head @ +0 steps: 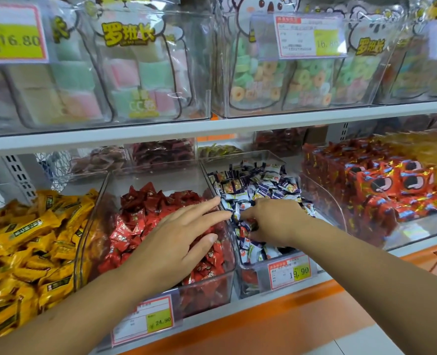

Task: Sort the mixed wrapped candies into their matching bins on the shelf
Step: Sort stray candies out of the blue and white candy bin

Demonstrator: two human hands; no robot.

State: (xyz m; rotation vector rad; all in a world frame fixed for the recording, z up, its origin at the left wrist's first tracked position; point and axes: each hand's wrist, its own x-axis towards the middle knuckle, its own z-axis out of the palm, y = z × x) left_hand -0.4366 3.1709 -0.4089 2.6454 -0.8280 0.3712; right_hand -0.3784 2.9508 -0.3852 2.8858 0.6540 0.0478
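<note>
L hand [184, 234] flat, fingers spread over red candies [140, 208] in the mid bin [231, 242] — R hand [271, 221] next door, fingers curled round blue-white candies [258, 185]. Yellow candies [20, 239] at far left.

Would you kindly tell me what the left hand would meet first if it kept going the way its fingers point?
Probably the white and purple candies pinched by the right hand; the left hand seems to reach over the clear bin wall, though depth is unclear.

White shelf [263, 307] with clear candy bins [207, 285] side by side
</note>
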